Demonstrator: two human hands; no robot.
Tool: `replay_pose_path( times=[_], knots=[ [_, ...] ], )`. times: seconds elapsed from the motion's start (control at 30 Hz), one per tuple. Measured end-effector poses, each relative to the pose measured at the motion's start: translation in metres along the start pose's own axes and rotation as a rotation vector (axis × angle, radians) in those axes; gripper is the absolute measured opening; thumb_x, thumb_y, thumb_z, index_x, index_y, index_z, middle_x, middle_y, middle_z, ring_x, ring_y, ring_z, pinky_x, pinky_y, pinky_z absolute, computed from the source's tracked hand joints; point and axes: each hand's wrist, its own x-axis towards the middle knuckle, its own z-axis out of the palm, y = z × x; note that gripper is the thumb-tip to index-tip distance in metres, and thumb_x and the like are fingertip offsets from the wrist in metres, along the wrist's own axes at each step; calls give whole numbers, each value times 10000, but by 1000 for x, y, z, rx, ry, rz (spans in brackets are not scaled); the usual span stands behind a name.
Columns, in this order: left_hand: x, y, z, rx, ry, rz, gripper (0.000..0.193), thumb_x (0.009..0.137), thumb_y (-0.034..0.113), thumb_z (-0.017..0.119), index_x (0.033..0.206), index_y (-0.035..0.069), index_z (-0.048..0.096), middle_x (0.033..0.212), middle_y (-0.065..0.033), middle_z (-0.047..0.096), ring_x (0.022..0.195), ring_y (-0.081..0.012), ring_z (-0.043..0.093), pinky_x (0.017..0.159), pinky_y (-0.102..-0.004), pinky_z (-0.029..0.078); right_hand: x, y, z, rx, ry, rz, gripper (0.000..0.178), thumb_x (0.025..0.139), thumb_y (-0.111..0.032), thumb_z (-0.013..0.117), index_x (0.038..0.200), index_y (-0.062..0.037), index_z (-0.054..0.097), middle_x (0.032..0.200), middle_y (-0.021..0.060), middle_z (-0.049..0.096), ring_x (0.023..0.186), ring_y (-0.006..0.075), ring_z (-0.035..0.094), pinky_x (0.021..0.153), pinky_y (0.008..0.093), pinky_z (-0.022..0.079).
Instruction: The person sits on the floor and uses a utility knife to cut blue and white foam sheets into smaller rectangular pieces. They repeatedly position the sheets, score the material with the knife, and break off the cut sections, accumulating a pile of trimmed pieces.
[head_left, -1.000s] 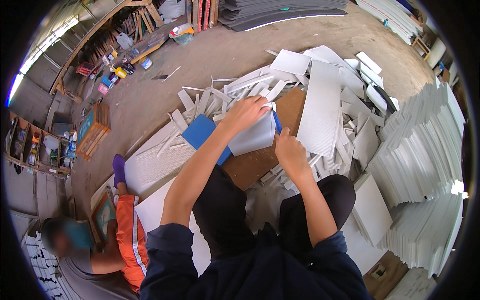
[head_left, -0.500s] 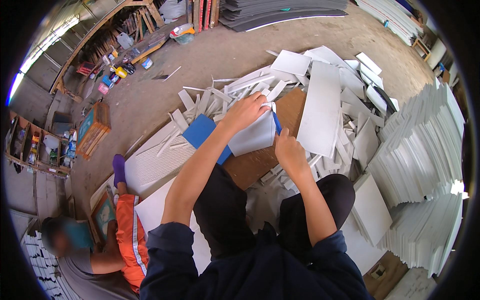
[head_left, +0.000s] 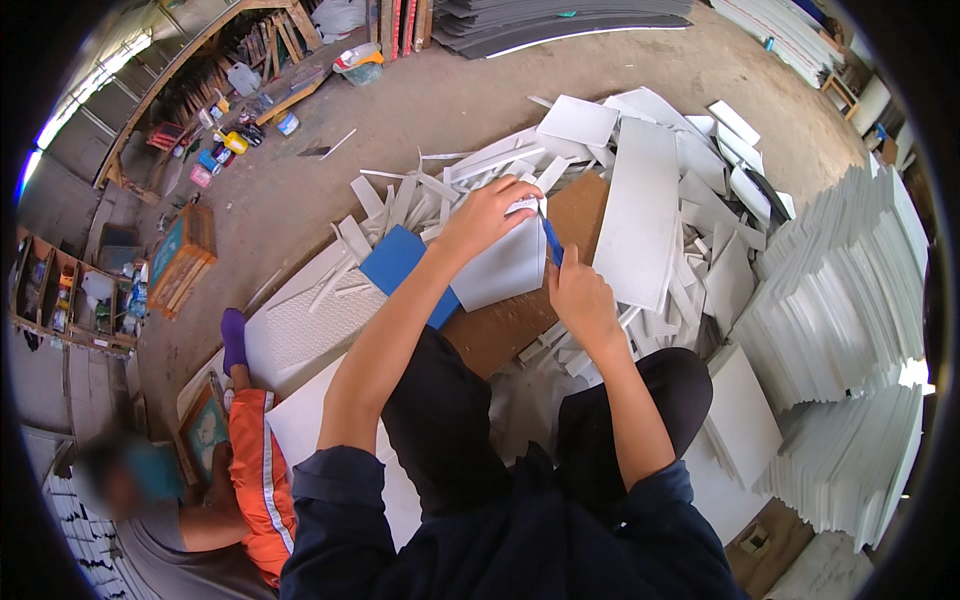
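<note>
Blue cutter (head_left: 551, 240), in right hand (head_left: 582, 298), tip forward; long axis leaning left

blue tool (head_left: 551, 240), white sheet (head_left: 500, 268), brown board (head_left: 578, 215), blue panel (head_left: 395, 258), orange trousers (head_left: 248, 430) with a pale stripe (head_left: 267, 465), purple sock (head_left: 233, 338)

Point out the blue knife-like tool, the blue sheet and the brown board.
Blue knife-like tool (head_left: 552, 241): head view, middle of its length.
Blue sheet (head_left: 395, 256): head view, exposed upper-left part.
Brown board (head_left: 579, 213): head view, bare upper-right part.
</note>
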Motion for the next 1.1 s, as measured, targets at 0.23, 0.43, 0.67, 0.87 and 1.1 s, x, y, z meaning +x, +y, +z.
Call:
replay_pose_path(
  times=[0.23, 0.43, 0.67, 0.87, 1.1],
  knots=[
    [-1, -5, -1, -8, 4, 1, 259, 764, 123, 643, 1019, 107, 600, 889, -67, 570, 820, -246, 595, 691, -335, 481, 1, -2, -6, 50, -3, 23, 199, 893, -176, 458, 878, 21, 430, 659, 235, 594, 652, 403, 610, 560, 472, 485],
    [-2, -5, -3, -4, -14, 0, 263, 767, 141, 628, 1026, 140, 580, 920, -55, 549, 828, -253, 585, 697, -350, 482, 3, -12, -13, -54, -10, 73, 216, 890, -195, 477, 860, 15, 437, 660, 229, 596, 641, 392, 616, 538, 449, 495],
    [-2, -3, -2, -32, -37, -18, 275, 766, 122, 627, 1036, 153, 586, 915, -50, 555, 806, -251, 593, 695, -348, 485, 4, -22, -28, -74, -98, 57, 205, 892, -184, 457, 917, 20, 456, 640, 209, 596, 635, 390, 620, 525, 452, 501],
    [-4, -3, 0, -19, -31, 36, 253, 755, 124, 638, 1005, 147, 606, 896, -46, 556, 776, -240, 596, 673, -336, 493, 4, -29, -32, -93, -55, 69, 173, 866, -133, 464, 939, 24, 468, 658, 211, 597, 650, 382, 628, 527, 447, 509],
    [-4, 2, 3, -28, 15, 53, 242, 738, 97, 650, 978, 119, 625, 851, -42, 584, 776, -205, 596, 651, -305, 492, 15, -21, -12, -126, -40, 104, 174, 829, -130, 485, 914, 22, 486, 668, 199, 605, 666, 355, 640, 525, 428, 522]
  ],
)
